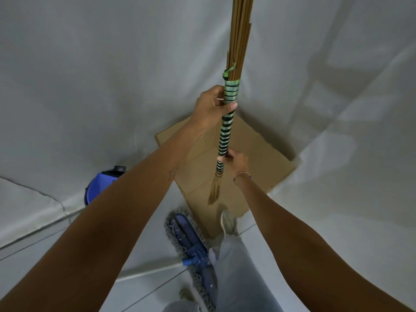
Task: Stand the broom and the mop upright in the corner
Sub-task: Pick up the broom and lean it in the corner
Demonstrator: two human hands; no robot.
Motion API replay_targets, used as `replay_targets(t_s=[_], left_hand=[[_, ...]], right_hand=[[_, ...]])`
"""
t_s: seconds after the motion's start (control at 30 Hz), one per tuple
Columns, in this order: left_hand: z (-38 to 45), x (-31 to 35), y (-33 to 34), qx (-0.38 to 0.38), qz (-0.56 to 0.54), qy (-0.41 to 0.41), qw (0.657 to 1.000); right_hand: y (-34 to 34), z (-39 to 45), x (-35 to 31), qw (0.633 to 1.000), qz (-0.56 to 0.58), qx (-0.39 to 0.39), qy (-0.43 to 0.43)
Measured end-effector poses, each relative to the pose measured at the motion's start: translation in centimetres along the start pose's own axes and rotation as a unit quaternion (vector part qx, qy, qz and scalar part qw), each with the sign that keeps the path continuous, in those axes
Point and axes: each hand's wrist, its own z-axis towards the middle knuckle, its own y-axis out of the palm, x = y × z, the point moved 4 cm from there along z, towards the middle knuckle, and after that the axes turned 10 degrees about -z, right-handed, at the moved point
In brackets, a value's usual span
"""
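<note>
Two hands, left hand (210, 106) above right hand (236, 159), close around the broom (226, 134), steadying it upright over the corner cardboard (254, 154); mop (191, 244) lies flat beside that cardboard.

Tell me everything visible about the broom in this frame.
The stick broom with green-and-black striped binding is a bundle of thin tan sticks, held nearly vertical above the brown cardboard sheet in the corner. Its top runs out of frame. The left hand grips higher, the right hand lower; a thin frayed tuft hangs below.
</note>
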Motion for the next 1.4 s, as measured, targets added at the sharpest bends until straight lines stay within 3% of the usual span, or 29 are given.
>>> replay_targets(t_s=[0.23, 0.63, 1.0, 1.2, 1.4], left_hand=[[14.8, -6.7, 0.5, 0.08, 0.025, -0.045, 0.995], [33.5, -23.9, -0.3, 0.13, 0.023, -0.11, 0.985], [40.7, -37.8, -1.4, 0.093, -0.013, -0.145, 0.985], [41.7, -41.1, -0.9, 0.147, -0.002, -0.146, 0.978], [42.4, -42.0, -1.0, 0.138, 0.011, -0.153, 0.978]], right_hand=[[1.5, 16.1, 3.6, 0.998, 0.014, -0.06, 0.009], [8.9, 36.8, 11.9, 0.997, -0.025, -0.068, 0.033], [15.1, 46.7, 21.0, 0.992, -0.056, -0.089, 0.071], [17.5, 49.8, 23.1, 0.985, -0.112, -0.089, 0.098], [18.0, 51.3, 23.4, 0.983, -0.108, -0.075, 0.131]])
